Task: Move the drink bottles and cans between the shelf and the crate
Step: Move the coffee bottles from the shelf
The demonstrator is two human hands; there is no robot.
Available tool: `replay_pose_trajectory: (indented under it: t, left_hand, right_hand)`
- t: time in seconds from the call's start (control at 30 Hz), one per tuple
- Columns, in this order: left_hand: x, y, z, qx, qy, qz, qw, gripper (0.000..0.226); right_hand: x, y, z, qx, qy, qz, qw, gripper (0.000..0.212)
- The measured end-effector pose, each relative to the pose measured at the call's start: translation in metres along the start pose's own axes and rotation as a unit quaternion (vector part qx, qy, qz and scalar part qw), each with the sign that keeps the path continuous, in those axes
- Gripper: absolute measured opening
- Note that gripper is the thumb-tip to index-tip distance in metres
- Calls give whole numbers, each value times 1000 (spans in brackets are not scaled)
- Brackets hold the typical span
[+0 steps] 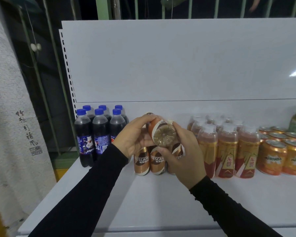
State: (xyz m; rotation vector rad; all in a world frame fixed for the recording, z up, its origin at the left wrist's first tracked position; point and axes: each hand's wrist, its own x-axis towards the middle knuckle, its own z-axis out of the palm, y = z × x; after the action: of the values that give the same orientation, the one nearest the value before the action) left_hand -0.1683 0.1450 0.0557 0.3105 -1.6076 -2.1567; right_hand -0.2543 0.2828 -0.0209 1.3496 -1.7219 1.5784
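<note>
**Coffee bottle held tipped over the shelf, between both hands**

Far left on the white shelf (pixel 96 194): Pepsi bottles (pixel 99 134), upright in tidy rows, labels forward. Next, left hand (pixel 132 137), fingers curled over the upper side of the tipped Nescafé bottle (pixel 162 132), base turned toward the camera, probably mid-transfer toward or away from the standing Nescafé bottles (pixel 149 159) just below. Then right hand (pixel 183 151), fingers wrapped round the bottle's other side, thumb near the base. Further right, energy-drink bottles (pixel 227 147) and Mirinda cans (pixel 278 156). No crate in view.
</note>
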Motion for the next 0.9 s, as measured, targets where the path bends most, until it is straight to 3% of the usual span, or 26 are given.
replay_pose_trajectory:
  t: [0.33, 0.47, 0.57, 0.63, 0.73, 0.9]
  left_hand:
    - [-1, 1, -1, -15, -6, -4, 1000, 35]
    - [-2, 1, 1, -18, 1, -7, 1000, 28]
    - [0, -1, 0, 6, 24, 22, 999, 48]
    - [2, -4, -2, 46, 26, 56, 997, 71]
    - [-1, -7, -2, 148, 2, 111, 983, 86]
    - [-1, -16, -3, 271, -69, 142, 950, 87]
  right_hand:
    - [1, -3, -1, -18, -13, 8, 1000, 75]
    - [1, -1, -2, -2, -10, 4, 1000, 76]
    - [-1, 2, -5, 24, -38, 20, 999, 78]
    - [-3, 6, -6, 51, -80, 58, 994, 77]
    - [-6, 12, -7, 141, -128, 141, 972, 75]
    - [-11, 20, -8, 159, -150, 194, 956, 40]
